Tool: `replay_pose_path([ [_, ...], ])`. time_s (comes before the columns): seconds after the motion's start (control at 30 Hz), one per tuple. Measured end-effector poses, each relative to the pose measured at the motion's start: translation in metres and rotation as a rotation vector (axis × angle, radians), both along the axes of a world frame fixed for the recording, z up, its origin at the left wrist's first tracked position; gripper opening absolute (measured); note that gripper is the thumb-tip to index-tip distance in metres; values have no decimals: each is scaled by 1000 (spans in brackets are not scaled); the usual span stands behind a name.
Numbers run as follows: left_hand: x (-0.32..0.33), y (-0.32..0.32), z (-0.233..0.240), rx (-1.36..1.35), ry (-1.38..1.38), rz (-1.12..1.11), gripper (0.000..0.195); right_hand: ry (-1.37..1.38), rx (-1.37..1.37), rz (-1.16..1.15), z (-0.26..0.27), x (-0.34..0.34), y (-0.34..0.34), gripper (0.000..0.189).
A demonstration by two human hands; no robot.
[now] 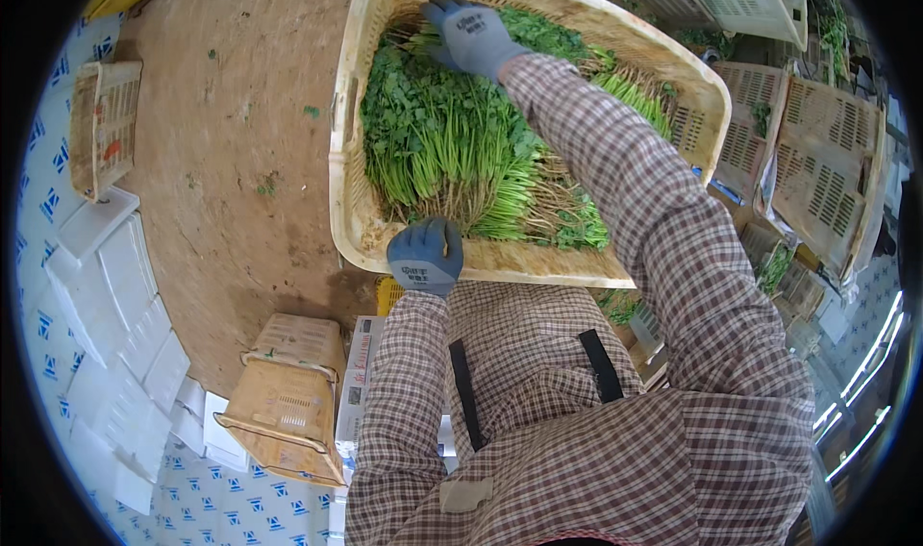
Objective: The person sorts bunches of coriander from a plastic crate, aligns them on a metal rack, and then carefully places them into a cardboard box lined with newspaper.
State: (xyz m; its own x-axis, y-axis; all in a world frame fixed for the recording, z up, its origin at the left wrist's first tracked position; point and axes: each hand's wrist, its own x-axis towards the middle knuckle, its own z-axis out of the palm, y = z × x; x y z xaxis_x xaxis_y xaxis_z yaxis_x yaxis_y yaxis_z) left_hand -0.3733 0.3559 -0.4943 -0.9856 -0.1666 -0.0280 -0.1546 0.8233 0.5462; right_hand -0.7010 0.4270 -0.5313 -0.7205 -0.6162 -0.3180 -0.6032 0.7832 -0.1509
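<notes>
A large off-white plastic crate (548,261) stands before me, filled with bundles of leafy green herbs (440,128) that look like coriander, their pale roots showing. My left hand (425,256), in a blue and grey coated glove, is at the crate's near rim, by its left corner; its fingers are curled over the edge. My right hand (472,34), gloved alike, reaches across to the far left part of the crate and rests on the greens there. Its fingertips are partly among the stems and leaves, so whether they grip any is unclear.
Stacked plastic crates (288,402) stand at the lower left beside a printed carton (360,380). White foam boxes (115,279) line the left side, with another crate (108,128) above them. More crates (822,164) are at the right. Leaf scraps lie on the brown floor (238,149).
</notes>
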Motion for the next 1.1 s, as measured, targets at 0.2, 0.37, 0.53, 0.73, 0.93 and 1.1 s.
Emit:
replay_pose_path([
  [0.2, 4, 3, 1, 0, 18, 38, 9, -212, 292, -187, -6, -12, -62, 65],
  [0.37, 1, 1, 7, 37, 3, 40, 8, -212, 378, -109, -21, -27, -69, 54],
  [0.53, 0, 1, 6, 33, 42, 51, 8, -136, 422, -70, -17, -25, -73, 39],
  [0.73, -4, 3, 9, 28, 120, 35, 8, -182, 366, 41, -5, -22, -69, 37],
  [0.93, -9, 8, 12, 17, 71, 6, 7, -157, 211, -15, -22, -29, -64, 43],
  [1.1, -3, 11, 7, -21, 29, -5, 8, -48, 228, -133, -60, -30, -90, 42],
])
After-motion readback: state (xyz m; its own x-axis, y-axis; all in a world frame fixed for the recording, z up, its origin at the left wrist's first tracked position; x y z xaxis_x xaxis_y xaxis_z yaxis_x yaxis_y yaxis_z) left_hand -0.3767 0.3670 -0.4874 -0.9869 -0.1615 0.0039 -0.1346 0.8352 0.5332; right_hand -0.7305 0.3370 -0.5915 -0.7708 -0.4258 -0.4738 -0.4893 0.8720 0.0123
